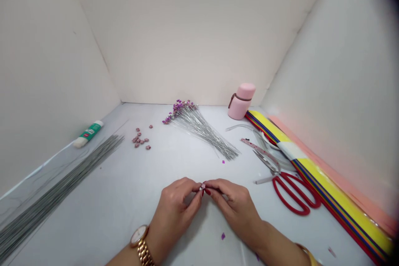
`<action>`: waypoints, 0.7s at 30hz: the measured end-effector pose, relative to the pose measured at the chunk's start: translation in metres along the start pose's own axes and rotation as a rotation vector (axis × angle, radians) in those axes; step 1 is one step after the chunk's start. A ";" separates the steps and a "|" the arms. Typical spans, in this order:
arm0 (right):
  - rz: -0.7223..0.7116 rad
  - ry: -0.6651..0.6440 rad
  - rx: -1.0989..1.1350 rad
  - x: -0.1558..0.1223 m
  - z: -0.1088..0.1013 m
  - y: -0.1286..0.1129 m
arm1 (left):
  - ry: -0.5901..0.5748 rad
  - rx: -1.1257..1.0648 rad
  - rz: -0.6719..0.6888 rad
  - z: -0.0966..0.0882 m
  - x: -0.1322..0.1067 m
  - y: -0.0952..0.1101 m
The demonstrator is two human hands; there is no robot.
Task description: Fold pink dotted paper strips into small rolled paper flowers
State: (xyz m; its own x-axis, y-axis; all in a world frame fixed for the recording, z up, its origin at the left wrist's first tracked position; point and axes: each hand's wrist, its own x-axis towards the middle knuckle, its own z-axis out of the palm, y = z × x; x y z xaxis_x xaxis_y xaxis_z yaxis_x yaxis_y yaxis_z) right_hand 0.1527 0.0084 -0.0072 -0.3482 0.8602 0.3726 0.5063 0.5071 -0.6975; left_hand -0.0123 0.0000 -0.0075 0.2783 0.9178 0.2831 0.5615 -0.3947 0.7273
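Note:
My left hand and my right hand meet low in the middle of the head view, fingertips pinched together. Between them they hold a small pale pink folded paper star, mostly covered by the fingers. Ahead and to the left lies a loose group of similar small pink stars. A bundle of thin silver wire stems with purple and pink tips rests farther back. Small purple paper scraps lie near my hands.
Red-handled scissors, a pink patterned strip and stacked coloured sheets occupy the right side. A pink flask stands at the back. On the left are a glue stick and a bundle of grey wires. White walls enclose three sides.

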 end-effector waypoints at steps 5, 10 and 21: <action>-0.024 -0.026 -0.002 0.000 -0.001 -0.001 | -0.028 0.050 -0.005 -0.001 0.001 0.001; 0.028 -0.028 0.069 0.001 -0.003 0.001 | -0.037 -0.067 0.002 -0.003 0.003 0.002; 0.002 -0.012 -0.006 0.000 0.000 0.005 | -0.006 -0.142 -0.069 0.000 0.003 -0.001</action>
State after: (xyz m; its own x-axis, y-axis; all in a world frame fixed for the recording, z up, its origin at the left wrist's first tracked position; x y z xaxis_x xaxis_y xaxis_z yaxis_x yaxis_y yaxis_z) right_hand 0.1555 0.0104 -0.0103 -0.3566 0.8604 0.3640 0.5114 0.5059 -0.6947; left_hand -0.0127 0.0029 -0.0075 0.2481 0.9421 0.2258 0.4641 -0.3202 0.8259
